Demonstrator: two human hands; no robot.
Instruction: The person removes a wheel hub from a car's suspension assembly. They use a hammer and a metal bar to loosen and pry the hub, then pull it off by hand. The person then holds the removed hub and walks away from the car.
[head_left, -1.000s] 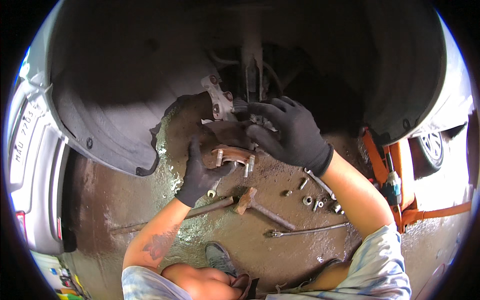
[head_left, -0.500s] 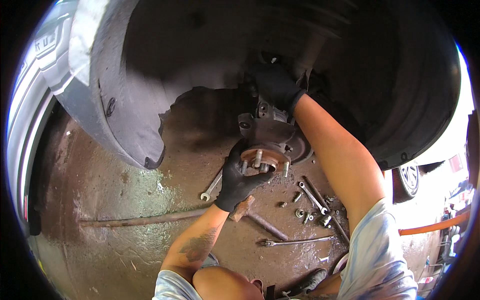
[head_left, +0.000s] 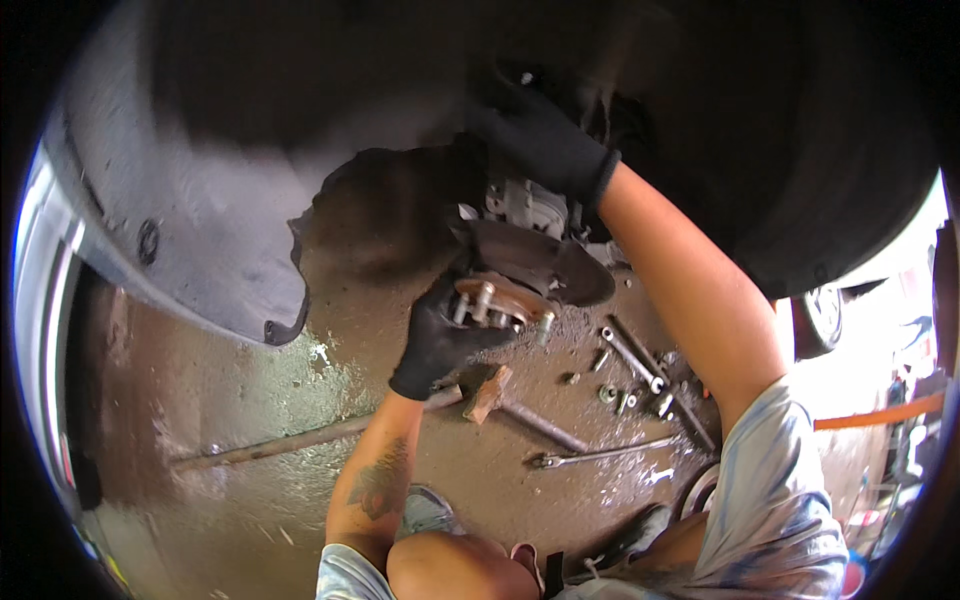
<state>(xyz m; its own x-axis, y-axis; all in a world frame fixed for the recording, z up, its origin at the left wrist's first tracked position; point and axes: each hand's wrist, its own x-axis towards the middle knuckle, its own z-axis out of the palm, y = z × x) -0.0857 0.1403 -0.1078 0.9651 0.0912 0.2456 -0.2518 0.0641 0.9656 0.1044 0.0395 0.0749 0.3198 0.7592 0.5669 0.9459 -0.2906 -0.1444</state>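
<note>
My left hand (head_left: 437,335), in a black glove, is closed around the left side of a rusty wheel hub (head_left: 520,296) with several studs. Its thumb runs along the hub's lower front. Behind the hub sits a dark dust shield (head_left: 535,255), and above that a grey metal knuckle (head_left: 535,205). High in the shadow of the wheel arch, my right hand (head_left: 550,145), also black-gloved, reaches in above the knuckle. Darkness hides its fingers and whatever they touch.
A hammer (head_left: 490,395) lies on the wet floor below the hub, near a long metal bar (head_left: 300,438). To the right are a combination wrench (head_left: 632,360), another wrench (head_left: 600,455), a dark rod (head_left: 690,422) and several loose bolts and nuts (head_left: 608,393). The wheel arch liner (head_left: 230,210) curves overhead.
The hub and dust shield have swung slightly left and tilted, with my left hand still on the hub. My right hand stays up in the wheel arch. The whole view has shifted a little.
</note>
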